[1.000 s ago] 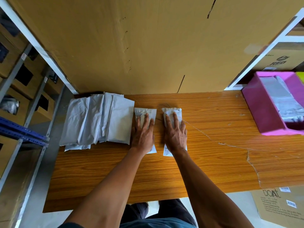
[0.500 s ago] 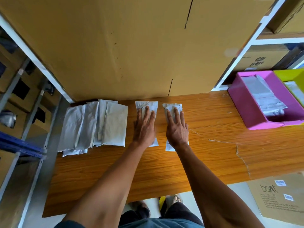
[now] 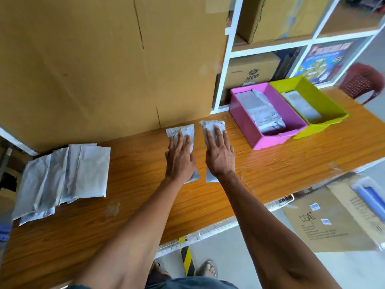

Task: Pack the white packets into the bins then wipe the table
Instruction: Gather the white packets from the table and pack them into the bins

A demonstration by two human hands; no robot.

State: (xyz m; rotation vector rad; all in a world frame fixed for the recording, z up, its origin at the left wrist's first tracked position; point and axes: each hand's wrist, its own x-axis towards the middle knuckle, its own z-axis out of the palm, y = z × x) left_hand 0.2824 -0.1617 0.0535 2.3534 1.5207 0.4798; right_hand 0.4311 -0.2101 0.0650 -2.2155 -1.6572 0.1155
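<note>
Head cam, 1 view only, wide-angle, worn on the person's head. Looks fwd and steeply down over both forearms onto the wooden table (image 3: 270,167). Frame tilted: table edge runs up to the right. Close range; left hand (image 3: 180,161) and right hand (image 3: 219,155) sit mid-frame, arms fill the lower half. Top of frame: big cardboard sheet (image 3: 93,65) just behind the table, white shelving (image 3: 231,46) upper right. Bottom edge: floor and feet. Edges blurred. No 2nd view, so no shared area.
</note>
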